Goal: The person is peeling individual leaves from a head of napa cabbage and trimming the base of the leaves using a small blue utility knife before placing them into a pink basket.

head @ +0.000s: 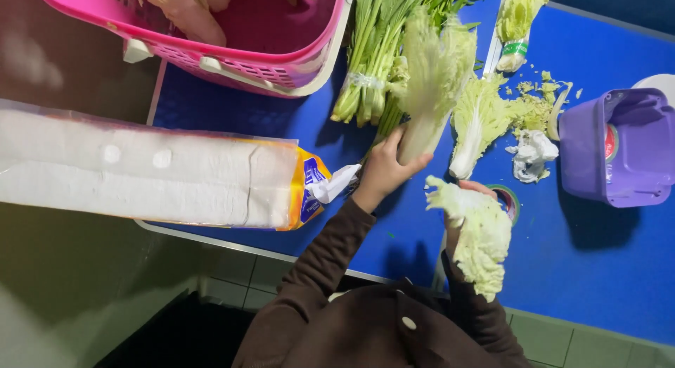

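My left hand (385, 169) grips the white base of a napa cabbage (432, 76) that lies pointing away from me on the blue table (583, 262). My right hand (477, 191) holds a loose pale green cabbage leaf (479, 238) just above the table's near edge; the leaf hides most of the hand. Another cabbage leaf (478, 122) lies flat on the table just right of the cabbage. Both arms are in dark brown sleeves.
A pink basket (281, 65) stands at the far left. A long pack of white paper rolls (140, 174) overhangs the table's left edge. A bunch of green stalks (373, 51), a crumpled paper (532, 155), cabbage scraps (534, 108), a purple tub (619, 146) and a small round ring (512, 199) lie around.
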